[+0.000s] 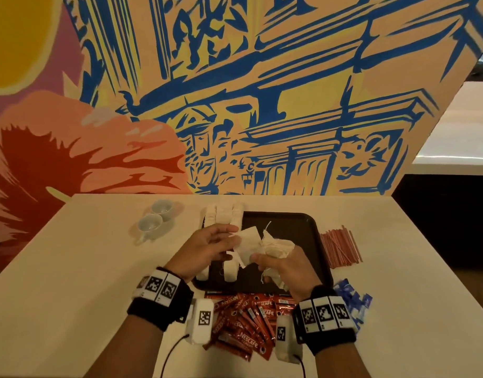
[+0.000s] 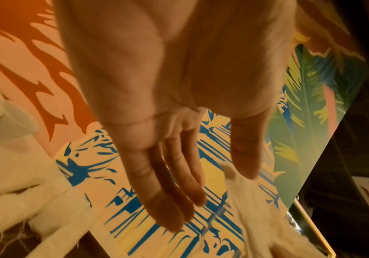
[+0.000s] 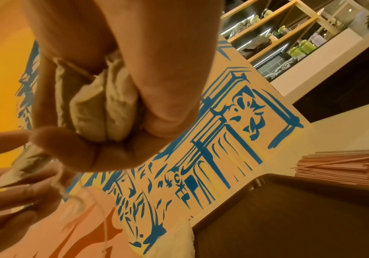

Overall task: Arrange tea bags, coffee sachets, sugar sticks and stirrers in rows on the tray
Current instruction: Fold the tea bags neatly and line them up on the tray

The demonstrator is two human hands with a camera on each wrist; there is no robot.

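Both of my hands are raised over the near left part of the dark tray (image 1: 311,225). My right hand (image 1: 286,268) is clenched around a crumpled bunch of tea bags (image 1: 275,248), whose strings dangle below my fist; the right wrist view shows the bags bulging out between my curled fingers (image 3: 170,97). My left hand (image 1: 207,248) is just beside it, fingers nearly straight, with one flat tea bag (image 1: 247,237) lying against my fingertips and reaching across to the bunch. More tea bags (image 1: 224,214) lie in a row along the tray's left edge. Red coffee sachets (image 1: 248,323) are heaped on the worktop (image 1: 85,255) between my wrists, blue sachets (image 1: 352,298) by my right wrist, and pink stirrers (image 1: 339,246) right of the tray. Two cups (image 1: 155,216) stand at the far left.
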